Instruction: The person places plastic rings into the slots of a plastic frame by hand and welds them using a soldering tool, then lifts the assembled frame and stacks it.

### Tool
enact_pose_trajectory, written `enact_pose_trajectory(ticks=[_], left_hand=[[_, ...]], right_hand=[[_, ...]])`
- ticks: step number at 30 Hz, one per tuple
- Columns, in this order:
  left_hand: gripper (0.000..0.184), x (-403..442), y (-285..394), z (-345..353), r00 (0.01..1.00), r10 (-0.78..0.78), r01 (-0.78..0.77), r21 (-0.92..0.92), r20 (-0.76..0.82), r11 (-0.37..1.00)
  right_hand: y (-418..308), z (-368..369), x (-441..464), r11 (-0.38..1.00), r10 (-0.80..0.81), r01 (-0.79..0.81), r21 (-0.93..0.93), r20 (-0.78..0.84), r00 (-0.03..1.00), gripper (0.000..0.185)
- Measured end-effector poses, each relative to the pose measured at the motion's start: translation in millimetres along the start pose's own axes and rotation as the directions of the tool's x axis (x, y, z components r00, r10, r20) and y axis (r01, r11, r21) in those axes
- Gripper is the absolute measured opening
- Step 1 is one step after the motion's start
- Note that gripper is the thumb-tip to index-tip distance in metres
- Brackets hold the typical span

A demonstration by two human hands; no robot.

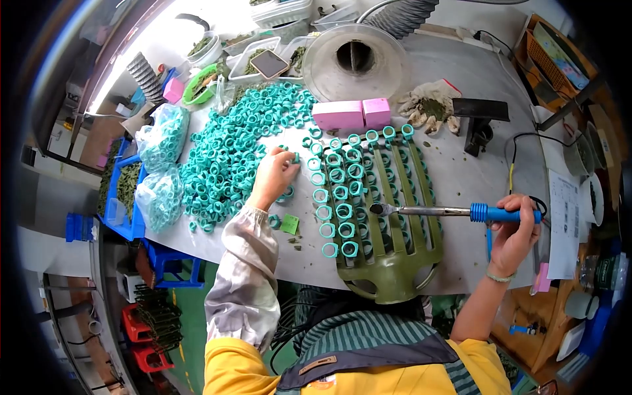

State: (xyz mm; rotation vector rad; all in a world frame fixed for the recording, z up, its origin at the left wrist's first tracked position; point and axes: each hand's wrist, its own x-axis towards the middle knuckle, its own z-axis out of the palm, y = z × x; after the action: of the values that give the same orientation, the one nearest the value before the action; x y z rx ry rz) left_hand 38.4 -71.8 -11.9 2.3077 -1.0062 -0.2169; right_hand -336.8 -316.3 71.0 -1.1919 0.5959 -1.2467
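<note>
My left hand [273, 172] is closed at the right edge of a heap of teal rings [227, 155], its fingertips pinching one teal ring [295, 158]. My right hand [517, 230] wraps round the blue handle of a soldering iron [434, 211]. The iron's metal shaft points left, and its dark tip hovers over or rests on an olive-green comb-shaped frame [388, 266]; contact is hard to tell. Rows of teal rings [344, 210] stand along the frame's left bars, and more show between its other bars.
Pink blocks [339, 116] lie beyond the frame, near a work glove [431, 105] and a black stand [480, 122]. A funnel-shaped hood [355, 62] sits at the back. Bags of rings [161, 141] and a blue crate [125, 191] are left. A green note [289, 224] lies on the table.
</note>
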Motion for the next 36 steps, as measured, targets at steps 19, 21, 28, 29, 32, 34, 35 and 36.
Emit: enact_pose_trajectory(ticks=[19, 21, 28, 29, 32, 34, 35, 36], left_hand=[[0.021, -53, 131, 20, 0.931, 0.361, -0.364, -0.13, -0.047, 0.922], [0.024, -54, 132, 9, 0.956, 0.293, -0.28, -0.324, -0.008, 0.904], [0.029, -66, 138, -8, 0.976, 0.165, -0.074, -0.492, 0.145, 0.867], [0.026, -67, 134, -2, 0.973, 0.207, -0.132, -0.477, 0.107, 0.869], [0.025, -66, 139, 5, 0.961, 0.247, -0.184, -0.38, 0.125, 0.906], [0.027, -63, 135, 17, 0.944, 0.327, -0.303, -0.29, 0.036, 0.908], [0.028, -60, 132, 22, 0.919, 0.395, -0.39, -0.192, -0.01, 0.901], [0.029, -58, 131, 26, 0.884, 0.465, -0.467, -0.089, -0.049, 0.88]], right_hand=[[-7, -16, -1, 0.999, -0.034, 0.034, -0.002, -0.027, 0.999, 0.026], [-5, -14, -1, 1.0, -0.031, 0.031, -0.002, -0.025, 0.999, 0.026], [7, -4, -1, 1.0, 0.007, -0.007, 0.024, -0.018, 1.0, 0.027], [8, -3, -1, 1.0, 0.009, -0.008, 0.029, -0.012, 1.0, 0.027], [15, -2, -2, 0.999, 0.007, -0.007, 0.034, 0.008, 1.0, 0.028], [20, -1, -3, 0.999, 0.009, -0.01, 0.049, 0.014, 1.0, 0.027], [22, 2, -4, 0.998, 0.006, -0.007, 0.056, 0.015, 1.0, 0.027], [24, 3, -4, 0.998, 0.003, -0.004, 0.064, 0.016, 1.0, 0.027]])
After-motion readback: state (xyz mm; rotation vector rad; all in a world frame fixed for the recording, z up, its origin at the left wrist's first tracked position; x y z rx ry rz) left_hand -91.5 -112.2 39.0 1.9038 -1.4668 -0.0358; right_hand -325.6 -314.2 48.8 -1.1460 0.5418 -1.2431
